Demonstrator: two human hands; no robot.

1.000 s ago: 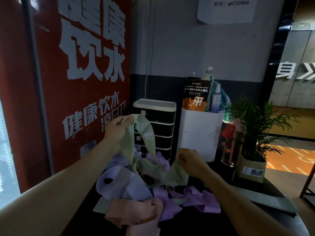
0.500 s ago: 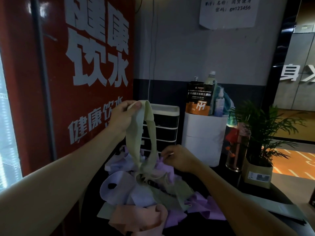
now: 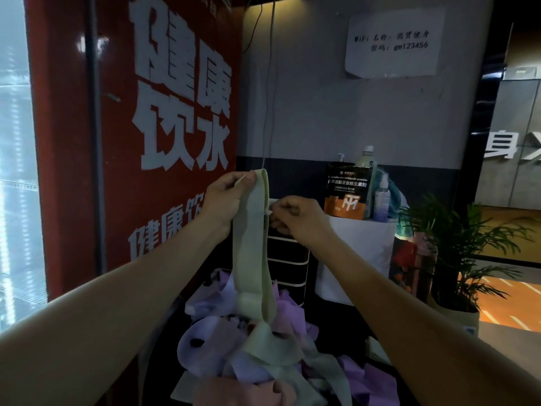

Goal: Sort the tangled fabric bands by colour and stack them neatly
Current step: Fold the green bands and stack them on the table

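Currently, one pale green band is being drawn up out of the tangle.

Left hand: the left hand point(image 3: 225, 197) is raised, thumb and fingers pinching the folded top of the green fabric band point(image 3: 252, 244), which hangs straight down from it.

Right hand: the right hand point(image 3: 295, 218) sits just beside the band's right edge, fingers curled in and nipping that edge below the left hand's hold.

Band's lower end: it drops into the heap of tangled bands point(image 3: 263, 356) and looks caught there among lilac, purple, pink and more green loops.

Step in hand: by my reading, separating the first green band; no neat stack shows yet.

Next move: probably working the lower end free without dragging the other loops along, then laying it flat.

Surface: the heap rests on a dark table point(image 3: 389, 370); its far right side shows bare, likely room for stacks.

Edges: the red sign wall point(image 3: 146, 142) stands close on the left; a black-and-white drawer unit point(image 3: 288, 253) is right behind the hands.

Right side: a potted plant point(image 3: 456, 247) and a dark bottle point(image 3: 415, 268) stand near, limiting a wide sweep.
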